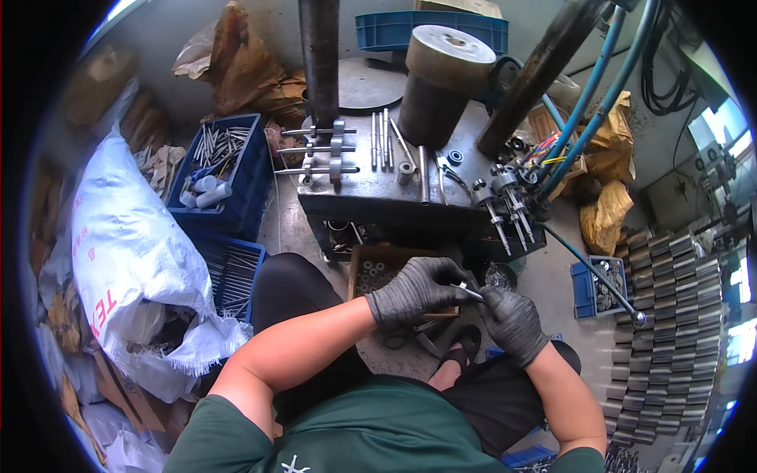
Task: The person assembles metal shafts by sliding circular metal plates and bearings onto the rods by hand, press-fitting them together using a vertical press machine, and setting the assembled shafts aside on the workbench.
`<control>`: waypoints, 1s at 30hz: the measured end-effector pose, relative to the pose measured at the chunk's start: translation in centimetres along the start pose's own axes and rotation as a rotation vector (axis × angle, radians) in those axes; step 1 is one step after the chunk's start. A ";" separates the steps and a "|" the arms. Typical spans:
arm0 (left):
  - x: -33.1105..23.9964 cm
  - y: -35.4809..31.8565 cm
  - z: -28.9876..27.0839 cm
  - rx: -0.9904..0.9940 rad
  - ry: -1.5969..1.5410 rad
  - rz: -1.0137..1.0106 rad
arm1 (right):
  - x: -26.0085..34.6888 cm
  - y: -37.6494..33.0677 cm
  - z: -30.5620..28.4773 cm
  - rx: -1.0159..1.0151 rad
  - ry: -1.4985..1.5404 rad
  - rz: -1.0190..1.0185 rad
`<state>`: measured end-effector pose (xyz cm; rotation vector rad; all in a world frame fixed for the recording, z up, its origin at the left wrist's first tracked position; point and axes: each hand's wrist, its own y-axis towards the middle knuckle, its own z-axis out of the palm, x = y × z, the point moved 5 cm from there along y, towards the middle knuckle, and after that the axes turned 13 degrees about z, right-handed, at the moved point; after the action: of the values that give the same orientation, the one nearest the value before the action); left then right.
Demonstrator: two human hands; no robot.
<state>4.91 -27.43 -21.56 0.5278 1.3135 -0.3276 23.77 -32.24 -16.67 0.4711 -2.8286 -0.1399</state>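
Observation:
In grey knit gloves, my left hand and my right hand meet over my lap, in front of the metal bench. Both are closed around a short, shiny metal rod. Only a small part of it shows between the fingertips, so its full shape is hidden. Beyond my hands, thin metal shafts lie side by side on the bench top. To their left are several shafts with round collars. More collared shafts rest at the bench's right front edge.
A thick steel cylinder stands on the bench between two dark columns. Blue bins of metal parts and a white sack are at left. A small blue bin and stacked metal cylinders stand at right. Blue hoses hang overhead.

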 end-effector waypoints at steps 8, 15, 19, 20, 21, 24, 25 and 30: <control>0.9 -0.2 0.6 -0.075 0.075 -0.029 | 0.4 0.0 -0.2 0.056 0.059 0.027; 1.2 -0.4 0.3 -0.079 0.093 -0.039 | 0.3 0.0 -0.3 0.036 0.037 0.036; 2.0 -0.4 0.2 -0.051 0.107 -0.016 | 0.1 0.1 0.1 0.124 0.009 0.079; 2.1 -0.5 0.2 -0.056 0.093 -0.011 | 0.0 0.2 0.4 0.155 0.025 0.087; 1.9 -0.4 0.5 -0.050 0.092 -0.010 | -0.2 0.1 0.6 0.152 0.023 0.093; 1.2 -0.4 1.5 -0.019 0.048 -0.006 | -0.5 0.1 1.6 0.154 0.060 0.068; 1.3 -0.4 1.8 0.010 0.155 -0.034 | -0.1 0.0 2.0 0.168 0.037 0.048; 1.2 -0.4 2.3 0.002 0.176 -0.074 | -0.2 0.9 2.7 0.270 0.048 0.161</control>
<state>6.89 -28.91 -22.40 0.5191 1.5055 -0.3498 22.97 -31.17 -19.16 0.2931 -2.8347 0.2847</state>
